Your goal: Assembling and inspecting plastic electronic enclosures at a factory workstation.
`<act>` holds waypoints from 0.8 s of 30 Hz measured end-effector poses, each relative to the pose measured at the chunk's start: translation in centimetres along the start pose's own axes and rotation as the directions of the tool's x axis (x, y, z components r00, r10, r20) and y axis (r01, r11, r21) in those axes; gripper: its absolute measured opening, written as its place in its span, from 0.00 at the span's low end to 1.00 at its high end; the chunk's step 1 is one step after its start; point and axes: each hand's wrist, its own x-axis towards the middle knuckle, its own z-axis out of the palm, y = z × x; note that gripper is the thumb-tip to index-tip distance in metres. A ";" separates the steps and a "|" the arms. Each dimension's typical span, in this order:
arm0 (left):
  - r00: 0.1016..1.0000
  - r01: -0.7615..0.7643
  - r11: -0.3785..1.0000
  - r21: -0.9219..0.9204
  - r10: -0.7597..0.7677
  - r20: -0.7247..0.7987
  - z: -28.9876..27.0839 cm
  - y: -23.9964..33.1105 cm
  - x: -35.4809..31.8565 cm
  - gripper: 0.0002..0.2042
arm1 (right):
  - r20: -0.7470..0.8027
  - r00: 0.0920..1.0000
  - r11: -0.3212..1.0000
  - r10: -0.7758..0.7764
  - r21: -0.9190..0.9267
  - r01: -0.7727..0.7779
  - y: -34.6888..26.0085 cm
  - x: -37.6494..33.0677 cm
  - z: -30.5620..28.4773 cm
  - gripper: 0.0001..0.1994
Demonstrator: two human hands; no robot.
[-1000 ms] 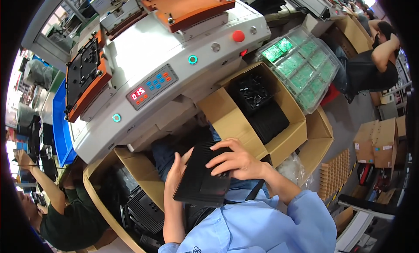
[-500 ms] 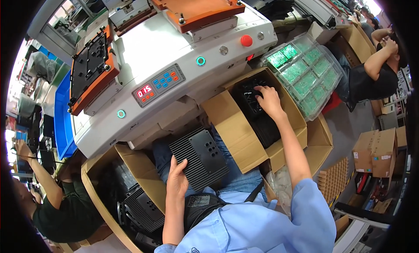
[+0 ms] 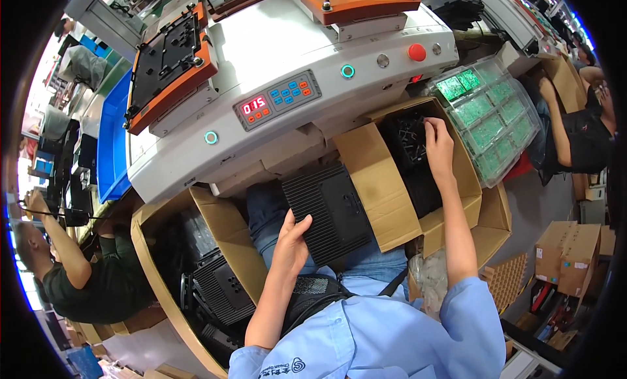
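Observation:
My left hand [image 3: 291,242] holds a flat black ribbed panel [image 3: 334,210] by its near corner, resting it over my lap. My right hand [image 3: 439,144] reaches into the cardboard box [image 3: 379,183] on my right, fingers down among the black plastic parts [image 3: 411,158] stacked inside. I cannot tell whether its fingers have closed on a part. A second cardboard box [image 3: 230,236] on my left holds more black ribbed panels [image 3: 222,289].
In front stands a white machine [image 3: 307,59] with a red digital readout, coloured buttons and orange fixture plates [image 3: 171,60]. A clear tray of green circuit boards [image 3: 491,115] lies at the right. Other people work at left and right. More cartons [image 3: 569,249] stand at lower right.
A second ago both hands held the black panel in my lap. My right hand let go and reached forward into the right box; the left hand kept the panel.

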 end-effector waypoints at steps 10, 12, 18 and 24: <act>0.994 -0.111 0.989 0.098 0.109 0.024 2.8 -0.1 -0.6 0.18 | 0.484 0.875 0.843 0.016 0.464 -0.273 -13.2 -9.1 -3.3 0.09; 0.994 -0.113 0.987 0.112 0.110 0.026 3.2 -0.1 -0.8 0.18 | 0.439 0.898 0.846 0.029 0.468 -0.256 -14.0 -9.4 -3.0 0.08; 0.988 -0.151 0.978 0.140 0.149 0.028 3.5 -0.5 -1.1 0.17 | 0.249 0.962 0.891 -0.110 0.454 -0.016 -13.3 -11.0 -0.9 0.07; 0.991 -0.125 0.990 0.061 0.122 0.048 2.6 -0.6 -0.6 0.20 | 0.512 0.848 0.575 0.136 0.657 -0.488 -12.6 -11.4 -0.7 0.11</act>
